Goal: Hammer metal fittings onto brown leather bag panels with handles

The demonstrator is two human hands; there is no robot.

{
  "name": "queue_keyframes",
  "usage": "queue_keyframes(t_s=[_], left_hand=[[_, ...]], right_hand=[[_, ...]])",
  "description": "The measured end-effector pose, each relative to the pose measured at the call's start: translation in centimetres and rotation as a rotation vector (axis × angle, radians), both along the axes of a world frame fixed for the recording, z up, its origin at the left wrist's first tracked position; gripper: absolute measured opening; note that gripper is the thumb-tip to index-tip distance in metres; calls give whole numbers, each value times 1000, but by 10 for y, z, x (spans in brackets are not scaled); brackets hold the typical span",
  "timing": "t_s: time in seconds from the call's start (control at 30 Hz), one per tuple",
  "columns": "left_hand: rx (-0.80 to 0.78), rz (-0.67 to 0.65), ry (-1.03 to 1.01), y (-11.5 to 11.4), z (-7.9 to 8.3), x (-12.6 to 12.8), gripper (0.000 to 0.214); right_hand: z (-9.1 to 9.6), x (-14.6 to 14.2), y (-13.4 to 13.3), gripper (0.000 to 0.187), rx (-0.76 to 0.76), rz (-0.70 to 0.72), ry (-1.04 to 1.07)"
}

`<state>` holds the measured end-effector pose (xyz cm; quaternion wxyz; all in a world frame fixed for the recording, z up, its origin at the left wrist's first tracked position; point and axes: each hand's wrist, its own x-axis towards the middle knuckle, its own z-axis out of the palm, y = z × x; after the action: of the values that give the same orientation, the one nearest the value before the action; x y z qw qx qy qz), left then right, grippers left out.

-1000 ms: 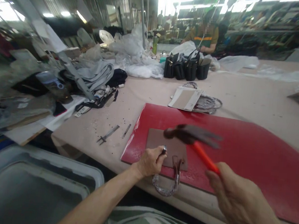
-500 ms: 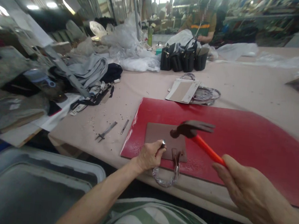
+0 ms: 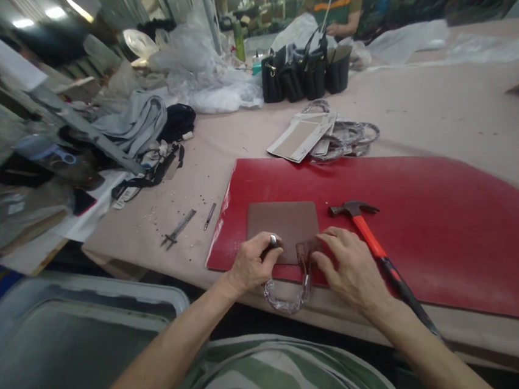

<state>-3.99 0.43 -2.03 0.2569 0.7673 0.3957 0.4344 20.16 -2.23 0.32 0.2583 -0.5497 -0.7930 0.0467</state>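
My left hand (image 3: 255, 260) is closed around a small dark punch with a shiny metal top (image 3: 273, 240), held above the brown pad (image 3: 280, 218). My right hand (image 3: 348, 267) is beside it, thumb and fingers at the brown tab (image 3: 313, 246) of a bag handle; the fingertips are slightly blurred. The plastic-wrapped loop of that handle (image 3: 286, 302) hangs over the table's front edge, while its other brown end lies on the pad. A claw hammer (image 3: 370, 233) with an orange and black handle rests on the red board (image 3: 422, 216), its lower handle passing behind my right forearm.
Left of the board lie a caliper (image 3: 178, 229) and a thin metal rod (image 3: 210, 216). Behind are wrapped handles with cards (image 3: 302, 134), black bags (image 3: 303, 73) and plastic sheeting (image 3: 224, 87). A grey bin (image 3: 139, 296) stands at front left. Across the table is another person (image 3: 336, 9).
My right hand has let go of the hammer, which now lies on the red board, and has moved left to the handle's tab. My left hand keeps its hold on the punch. The view has shifted.
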Motion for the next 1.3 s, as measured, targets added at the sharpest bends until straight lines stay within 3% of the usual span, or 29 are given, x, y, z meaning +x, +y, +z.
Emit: queue_keyframes(t_s=[0.13, 0.33, 0.73, 0.93, 1.1, 1.3], left_hand=[[45, -9, 32, 0, 1, -1, 11], [200, -14, 25, 0, -9, -4, 14], [19, 85, -38, -2, -1, -5, 14], [143, -3, -16, -6, -5, -6, 18], [-89, 169, -116, -6, -2, -5, 10], [-32, 59, -73, -2, 2, 1, 11]], right_hand=[[-16, -25, 2, 22, -28, 23, 27], [-24, -22, 2, 21, -22, 2, 51], [-24, -22, 4, 20, -42, 6, 56], [-22, -22, 5, 21, -36, 21, 66], [-22, -23, 5, 22, -86, 17, 68], [-21, -23, 5, 22, -85, 9, 62]])
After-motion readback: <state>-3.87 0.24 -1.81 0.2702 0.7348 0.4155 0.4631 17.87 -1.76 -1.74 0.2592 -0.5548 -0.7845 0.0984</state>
